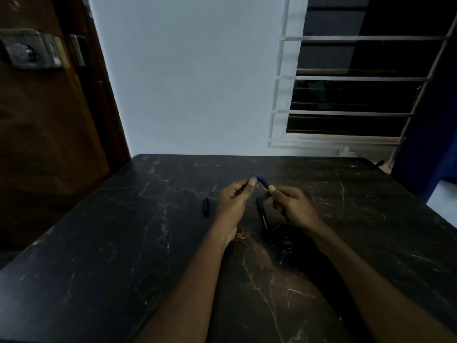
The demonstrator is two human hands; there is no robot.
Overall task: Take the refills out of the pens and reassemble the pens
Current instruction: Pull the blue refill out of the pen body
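Both hands meet above the middle of the dark marble table [123, 243]. My right hand [289, 204] pinches a short dark pen part with a blue tip [261, 180], its point aimed up and away. My left hand [233, 199] has its fingers curled, and its thumb touches the same part near the tip; a thin pale end shows at its fingers. A black pen barrel [262, 216] with faint print lies on the table between my wrists. To the left of my left hand lies a small black cap [205, 207].
The table's far edge meets a pale wall [193, 95]. A brown wooden door [44, 120] with a metal lock stands at the left. A barred window [351, 95] sits at the back right, with a dark curtain at the far right.
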